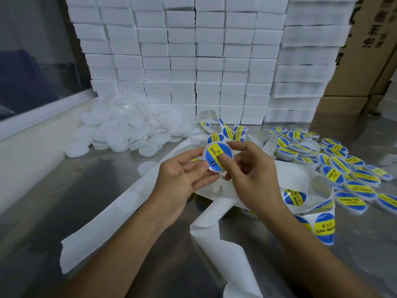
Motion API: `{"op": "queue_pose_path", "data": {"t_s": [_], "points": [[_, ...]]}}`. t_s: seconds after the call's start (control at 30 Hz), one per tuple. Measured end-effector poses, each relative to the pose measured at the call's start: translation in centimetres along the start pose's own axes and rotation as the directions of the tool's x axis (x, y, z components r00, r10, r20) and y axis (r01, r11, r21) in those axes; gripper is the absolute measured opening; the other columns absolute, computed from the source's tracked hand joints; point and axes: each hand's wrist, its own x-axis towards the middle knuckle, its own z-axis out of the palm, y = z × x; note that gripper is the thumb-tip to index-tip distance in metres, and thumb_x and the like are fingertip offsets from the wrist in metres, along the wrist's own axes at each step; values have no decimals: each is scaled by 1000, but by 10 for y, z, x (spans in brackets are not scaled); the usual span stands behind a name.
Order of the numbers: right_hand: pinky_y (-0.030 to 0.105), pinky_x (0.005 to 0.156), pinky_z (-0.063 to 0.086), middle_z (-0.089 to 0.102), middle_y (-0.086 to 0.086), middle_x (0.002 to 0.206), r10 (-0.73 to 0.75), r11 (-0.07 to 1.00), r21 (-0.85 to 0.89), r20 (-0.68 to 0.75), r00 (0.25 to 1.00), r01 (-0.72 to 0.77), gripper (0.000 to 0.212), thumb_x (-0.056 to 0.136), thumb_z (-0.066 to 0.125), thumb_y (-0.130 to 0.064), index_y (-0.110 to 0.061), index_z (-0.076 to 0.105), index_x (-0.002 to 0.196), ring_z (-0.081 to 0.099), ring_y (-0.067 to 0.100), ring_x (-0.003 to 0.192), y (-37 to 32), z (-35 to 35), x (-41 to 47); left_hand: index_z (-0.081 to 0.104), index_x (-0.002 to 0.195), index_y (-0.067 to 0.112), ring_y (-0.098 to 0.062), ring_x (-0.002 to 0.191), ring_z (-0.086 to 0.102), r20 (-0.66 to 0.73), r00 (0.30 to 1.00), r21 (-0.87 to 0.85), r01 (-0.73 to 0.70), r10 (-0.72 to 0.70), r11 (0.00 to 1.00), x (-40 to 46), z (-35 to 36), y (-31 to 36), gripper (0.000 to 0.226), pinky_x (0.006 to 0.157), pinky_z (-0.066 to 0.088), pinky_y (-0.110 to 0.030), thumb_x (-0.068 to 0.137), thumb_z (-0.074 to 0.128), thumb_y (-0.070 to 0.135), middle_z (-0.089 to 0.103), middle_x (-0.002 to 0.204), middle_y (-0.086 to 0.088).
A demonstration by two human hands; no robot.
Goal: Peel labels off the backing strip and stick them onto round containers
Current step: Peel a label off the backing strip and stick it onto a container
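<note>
Backing strip (217, 239): nearest thing, white, loops across the near part of the surface (64, 190); one empty run goes from near left up toward the hands, another folds down the near centre; round marks show where labels came off.
Unpeeled labels (323, 226): blue and yellow rounds on the strip's right-hand loops, "PASTE" readable; more on the tangle (225, 130) just beyond the hands.
Left hand (182, 177): palm turned right, fingers curled, fingertips (202, 165) at the lower left edge of the held container; grasping it from that side.
Right hand (251, 168): fingers curled round the right rim, thumb (224, 159) pressing on the label face; also grasping it.
Held container (218, 157): round, clear, raised above the surface between both hands at scene centre, face tilted toward the camera.
Label on it (214, 154): blue with a yellow band, lies on the container's face; whether every edge is stuck down, cannot tell.
Labelled containers (343, 168): heap on the right of the surface, labels up, many overlapping.
Blank containers (120, 130): white translucent pile at far left, against the block stack.
White blocks (182, 61): stacked like a wall along the far side.
Cardboard boxes (369, 50): far right, printing too blurred to read.
Window (32, 61): far left, above a pale ledge.
</note>
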Motion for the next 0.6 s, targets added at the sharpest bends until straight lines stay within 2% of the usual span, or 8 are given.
{"op": "queue_pose_path", "data": {"t_s": [0.07, 0.13, 0.2, 0.3, 0.47, 0.53, 0.6], "points": [[19, 57, 51, 70, 3, 69, -1, 999, 37, -9, 1000, 1, 13, 93, 65, -19, -17, 66, 106, 64, 11, 54, 0, -2, 1, 66, 113, 17, -27, 96, 72, 19, 1000, 18, 14, -14, 1000, 0, 1, 1, 29, 77, 60, -32, 92, 54, 0, 75, 102, -13], [18, 56, 51, 71, 2, 71, -4, 1000, 25, -20, 1000, 5, 14, 95, 62, -18, -13, 67, 107, 63, 9, 53, 0, -4, 2, 66, 111, 19, -27, 96, 72, 36, 999, 19, 27, -27, 999, 0, 1, 1, 29, 76, 60, -31, 91, 55, 1, 75, 102, -12], [21, 58, 52, 70, 2, 73, -5, 1000, 6, -6, 1000, 5, 21, 91, 67, -24, -16, 67, 110, 64, 10, 56, 0, -4, 1, 65, 112, 19, -27, 96, 72, 49, 998, 3, 31, -31, 1000, 0, 1, 1, 30, 75, 60, -30, 90, 56, 1, 75, 103, -12], [18, 58, 51, 69, -4, 82, 23, 1000, -13, 43, 999, -22, 39, 77, 75, -41, -26, 63, 111, 64, 9, 60, -2, -2, -1, 65, 114, 17, -27, 98, 72, 73, 997, -33, 19, -16, 999, 0, 0, 1, 31, 75, 59, -30, 88, 57, 2, 75, 104, -14], [29, 54, 54, 70, 3, 65, 51, 997, 52, -12, 999, -50, 11, 90, 68, -25, -14, 65, 92, 64, 16, 50, -2, -6, 4, 66, 113, 14, -29, 93, 73, 82, 996, -4, 35, -34, 999, -1, 0, -1, 34, 73, 60, -31, 79, 64, 6, 75, 100, -16], [29, 54, 54, 71, 4, 66, 42, 997, 60, -8, 999, -41, 10, 92, 66, -24, -13, 64, 91, 64, 16, 49, -1, -8, 5, 67, 111, 15, -30, 93, 73, 86, 996, 2, 27, -27, 1000, -1, 1, -1, 38, 73, 60, -31, 73, 67, 10, 75, 100, -16], [32, 56, 55, 70, 6, 67, 45, 998, 43, 2, 999, -45, 22, 84, 72, -36, -16, 64, 91, 66, 20, 53, -3, -6, 3, 69, 109, 15, -29, 91, 73, 81, 997, -2, 11, -11, 1000, -1, 1, -1, 37, 72, 59, -30, 72, 67, 10, 75, 99, -16]]}}
